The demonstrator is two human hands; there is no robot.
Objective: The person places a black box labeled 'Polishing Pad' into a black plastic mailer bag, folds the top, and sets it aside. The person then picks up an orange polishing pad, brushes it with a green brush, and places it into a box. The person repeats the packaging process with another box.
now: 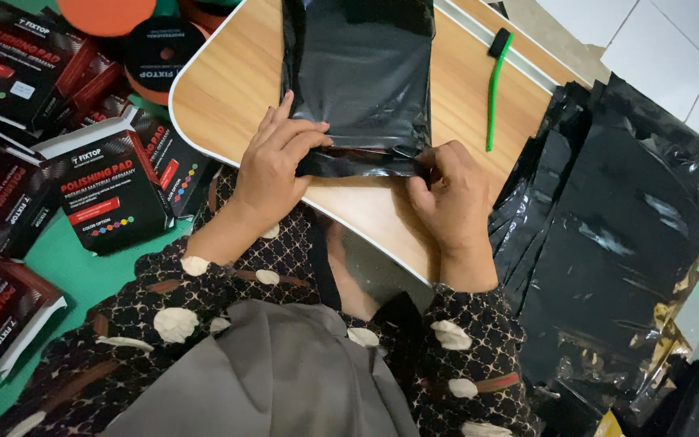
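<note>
Both my hands are down on the near edge of this black plastic mailer bag [357, 73]: left hand [273, 166] lies flat with fingers together, pressing the folded flap, and right hand [451, 190] pinches the flap's right corner, fingertips closed on it, I think, though that corner's kinda hidden. Bag lies flat on my little wooden lap table [228, 89]. A green brush [493, 89] sits just right of it. Further right there's a stack of black bags [616, 218]; off to my left, black-and-red boxes [111, 190] on the green floor.
</note>
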